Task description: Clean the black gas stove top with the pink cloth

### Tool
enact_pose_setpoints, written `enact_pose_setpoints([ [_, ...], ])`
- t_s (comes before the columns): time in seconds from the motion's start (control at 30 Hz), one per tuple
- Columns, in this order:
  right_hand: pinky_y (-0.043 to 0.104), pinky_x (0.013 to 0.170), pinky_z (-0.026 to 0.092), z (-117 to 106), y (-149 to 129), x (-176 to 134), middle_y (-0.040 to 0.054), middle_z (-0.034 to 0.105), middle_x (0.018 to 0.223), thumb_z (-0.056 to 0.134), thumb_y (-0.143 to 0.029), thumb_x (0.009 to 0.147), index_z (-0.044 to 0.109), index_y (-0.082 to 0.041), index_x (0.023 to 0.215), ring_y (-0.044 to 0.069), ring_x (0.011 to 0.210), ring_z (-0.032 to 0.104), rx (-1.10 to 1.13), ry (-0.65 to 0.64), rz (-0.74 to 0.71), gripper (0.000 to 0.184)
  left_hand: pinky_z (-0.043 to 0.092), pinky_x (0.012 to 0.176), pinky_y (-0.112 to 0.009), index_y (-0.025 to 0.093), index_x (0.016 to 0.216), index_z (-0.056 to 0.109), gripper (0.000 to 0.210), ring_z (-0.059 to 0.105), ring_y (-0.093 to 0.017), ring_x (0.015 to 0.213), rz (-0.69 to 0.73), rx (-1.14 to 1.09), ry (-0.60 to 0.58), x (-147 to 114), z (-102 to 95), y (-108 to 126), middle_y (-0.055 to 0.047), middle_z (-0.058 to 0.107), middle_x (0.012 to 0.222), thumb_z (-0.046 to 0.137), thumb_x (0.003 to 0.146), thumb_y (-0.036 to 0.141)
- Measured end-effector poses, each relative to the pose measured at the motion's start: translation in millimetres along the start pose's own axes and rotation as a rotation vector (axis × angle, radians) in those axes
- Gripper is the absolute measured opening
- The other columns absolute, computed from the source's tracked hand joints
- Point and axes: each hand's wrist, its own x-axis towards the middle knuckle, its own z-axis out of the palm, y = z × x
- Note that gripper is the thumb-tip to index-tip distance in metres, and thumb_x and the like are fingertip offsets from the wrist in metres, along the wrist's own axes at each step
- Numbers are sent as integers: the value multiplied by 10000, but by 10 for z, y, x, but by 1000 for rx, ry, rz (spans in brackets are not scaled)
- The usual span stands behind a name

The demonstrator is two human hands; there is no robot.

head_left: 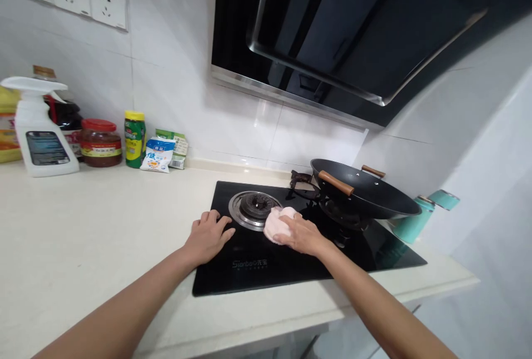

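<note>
My right hand (305,234) grips a pale pink cloth (277,225), pressed against the right rim of the gas burner (254,208). The burner has a dark centre and a shiny metal ring, with no pan support over it. Across the left edge of the black glass cooktop (266,278) lies my left hand (209,236), fingers spread and holding nothing. A black wok (369,190) with wooden handles sits tilted over the right burner. Behind my right hand, a dark pan support (306,186) rests near the back of the cooktop.
Along the wall at left stand a white spray bottle (45,132), a red-lidded jar (101,144), a green and yellow bottle (134,140) and a salt packet (158,154). A teal container (415,220) is right of the wok. The black range hood (332,32) hangs above.
</note>
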Motion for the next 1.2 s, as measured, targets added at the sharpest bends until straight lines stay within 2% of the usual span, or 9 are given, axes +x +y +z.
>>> enact_pose_setpoints([
  [0.3, 505, 1016, 367, 92, -846, -703, 71, 452, 1298, 660, -633, 806, 549, -450, 1390, 318, 1142, 495, 229, -63, -335, 622, 444, 983, -486, 302, 1239, 676, 435, 524, -309, 1188, -8, 7, 18, 35, -39, -71, -101, 583, 1208, 378, 975, 475],
  [0.43, 495, 1027, 357, 247, -965, -923, 57, 449, 1273, 743, -588, 732, 560, -454, 1363, 306, 1147, 465, 323, -49, -449, 670, 441, 989, -481, 297, 1264, 676, 460, 517, -311, 1214, 2, 19, 4, 41, -60, -92, -106, 576, 1232, 356, 985, 473],
  [0.63, 430, 1039, 355, 272, -700, -1149, -2, 552, 1164, 772, -372, 656, 615, -410, 1260, 247, 1101, 524, 454, -35, -465, 625, 437, 1002, -482, 281, 1267, 675, 465, 508, -310, 1228, 15, 2, 8, 20, -70, -86, -113, 575, 1244, 373, 978, 485],
  [0.77, 297, 813, 445, 181, -472, -1284, -19, 636, 1055, 687, -266, 646, 639, -312, 1197, 184, 908, 573, 721, -113, -415, 555, 430, 1009, -508, 286, 1253, 680, 449, 502, -319, 1212, 12, -23, 10, 11, -65, -60, -112, 579, 1241, 408, 964, 496],
  [0.83, 292, 789, 467, 142, -402, -1307, -4, 666, 1082, 630, -281, 681, 615, -278, 1216, 188, 912, 594, 943, -155, -341, 536, 426, 1015, -514, 293, 1244, 685, 435, 500, -317, 1203, 8, -35, 16, 9, -60, -47, -109, 580, 1231, 430, 956, 498],
  [0.97, 377, 956, 494, 119, -328, -1196, 70, 656, 1290, 564, -458, 801, 574, -260, 1304, 257, 1175, 614, 1269, -203, -251, 541, 413, 1030, -514, 315, 1245, 684, 421, 487, -314, 1211, -3, -52, 11, 0, -53, -35, -98, 574, 1234, 452, 950, 505],
  [1.07, 397, 945, 518, 125, -172, -1032, 98, 682, 1245, 490, -609, 851, 614, -241, 1236, 260, 1144, 645, 1237, -249, -49, 547, 417, 1025, -511, 309, 1247, 684, 430, 487, -317, 1205, -7, -57, 6, -14, -59, -30, -102, 570, 1238, 446, 952, 511],
  [1.13, 398, 950, 513, 103, 24, -944, 89, 704, 1186, 447, -604, 887, 650, -228, 1124, 254, 1105, 648, 1057, -175, 24, 488, 418, 1024, -508, 302, 1245, 687, 438, 491, -317, 1201, -5, -62, 4, -21, -63, -28, -106, 570, 1234, 442, 951, 516],
  [1.2, 397, 975, 486, 52, 258, -901, 73, 711, 1162, 434, -527, 915, 662, -226, 1058, 251, 1092, 636, 780, -43, 11, 403, 416, 1027, -506, 296, 1241, 690, 445, 491, -317, 1201, 0, -68, 5, -22, -62, -29, -108, 571, 1231, 441, 949, 522],
])
